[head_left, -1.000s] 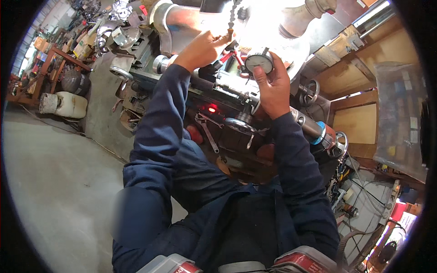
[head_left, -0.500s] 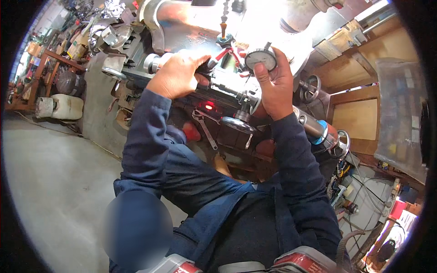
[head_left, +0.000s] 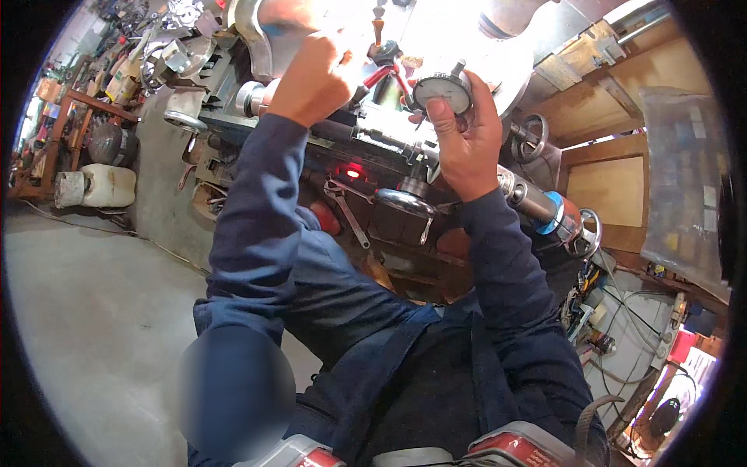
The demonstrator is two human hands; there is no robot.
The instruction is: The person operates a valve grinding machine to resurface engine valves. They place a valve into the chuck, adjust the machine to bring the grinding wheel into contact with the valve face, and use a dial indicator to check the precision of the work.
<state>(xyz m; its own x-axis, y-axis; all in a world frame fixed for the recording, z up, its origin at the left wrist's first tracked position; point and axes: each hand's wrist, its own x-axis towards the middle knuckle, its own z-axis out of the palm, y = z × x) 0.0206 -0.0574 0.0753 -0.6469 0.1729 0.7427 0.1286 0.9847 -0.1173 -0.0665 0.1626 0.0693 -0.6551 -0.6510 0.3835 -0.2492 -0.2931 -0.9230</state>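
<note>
My right hand (head_left: 471, 144) grips a round dial indicator (head_left: 442, 95), its thumb across the face and fingers around the far rim. Just left of the dial is a red-and-black jointed arm (head_left: 379, 76); whether the two are joined I cannot tell. My left hand (head_left: 317, 78) is raised over the machine's left part, its fingers curled and washed out by glare. Anything inside them is hidden. Beside it hangs the orange-tipped segmented hose (head_left: 378, 29). Below both hands runs the metalworking machine's carriage with a chrome handwheel (head_left: 406, 204).
An adjustable wrench (head_left: 348, 214) hangs below the machine near a glowing red light (head_left: 354, 170). More handwheels, one at the right (head_left: 583, 233) and one at the left (head_left: 185, 121), stick out. A pale gas cylinder (head_left: 105, 185) lies on the floor at left. Wooden panelling (head_left: 605, 194) stands at right.
My left hand has let go of the black part by the jointed arm and moved up and away. My right hand still holds the dial indicator, its face tilted slightly differently.
</note>
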